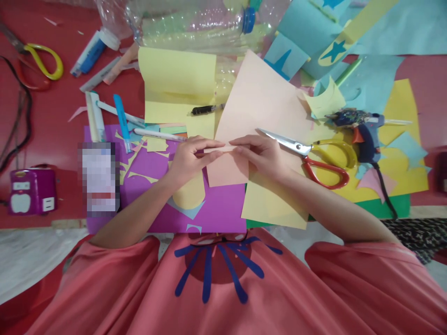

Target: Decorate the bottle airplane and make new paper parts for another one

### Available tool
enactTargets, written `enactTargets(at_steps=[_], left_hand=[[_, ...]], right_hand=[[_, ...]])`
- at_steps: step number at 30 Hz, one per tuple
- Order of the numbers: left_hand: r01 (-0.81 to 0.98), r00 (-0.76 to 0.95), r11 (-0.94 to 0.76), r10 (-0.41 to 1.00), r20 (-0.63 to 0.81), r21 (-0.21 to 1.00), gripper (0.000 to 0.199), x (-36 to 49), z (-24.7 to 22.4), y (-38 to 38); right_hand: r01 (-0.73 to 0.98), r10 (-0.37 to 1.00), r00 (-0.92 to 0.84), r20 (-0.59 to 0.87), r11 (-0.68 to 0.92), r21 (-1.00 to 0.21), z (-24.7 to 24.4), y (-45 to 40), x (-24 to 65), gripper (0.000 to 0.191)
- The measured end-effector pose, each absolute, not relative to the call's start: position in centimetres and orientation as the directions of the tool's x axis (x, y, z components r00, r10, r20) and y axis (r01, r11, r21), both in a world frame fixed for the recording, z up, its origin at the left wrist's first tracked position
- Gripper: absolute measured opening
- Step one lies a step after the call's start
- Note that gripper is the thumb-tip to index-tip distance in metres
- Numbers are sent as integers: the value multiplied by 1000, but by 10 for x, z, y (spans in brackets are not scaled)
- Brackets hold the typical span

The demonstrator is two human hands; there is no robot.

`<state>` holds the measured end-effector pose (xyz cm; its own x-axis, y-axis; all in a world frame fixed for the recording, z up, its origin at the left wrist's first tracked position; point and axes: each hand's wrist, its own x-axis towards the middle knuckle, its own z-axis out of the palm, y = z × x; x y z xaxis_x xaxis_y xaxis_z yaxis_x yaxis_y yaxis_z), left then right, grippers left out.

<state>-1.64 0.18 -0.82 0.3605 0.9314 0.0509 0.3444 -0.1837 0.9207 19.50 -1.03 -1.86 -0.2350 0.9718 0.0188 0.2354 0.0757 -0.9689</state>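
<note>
Between my two hands is a narrow strip of pale pink paper (227,148), held level by its ends. My left hand (195,156) pinches the left end with thumb and fingers. At the other end, the fingertips of my right hand (260,153) close on it in the same way. Beneath them lies a large pale pink sheet (254,93). Scissors with one yellow and one red handle (303,151) rest just right of my right hand. A white pen (160,135) lies close to my left hand.
A hot glue gun (370,135) lies on yellow paper at the right. A clear plastic bottle (195,23) is at the back. On the left are a phone (100,179), a purple box-shaped device (33,190) and more scissors (45,60). Paper scraps cover the purple sheet (216,214).
</note>
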Motion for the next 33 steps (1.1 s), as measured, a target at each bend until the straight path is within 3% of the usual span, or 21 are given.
enactTargets(at_steps=[8,21,33], left_hand=[[383,373,-252,922,101,889,44,-16,-9,2],[342,404,-215,912,63,915,42,-19,-9,5],[341,427,-211,903,49,916,44,-18,-7,3]], right_hand=[[210,945,-309,111,182,-961,-21,-9,196,16],[245,960,-278,21,92,-965,-15,-10,196,13],[243,951,-301,75,153,-958,-13,-11,196,10]])
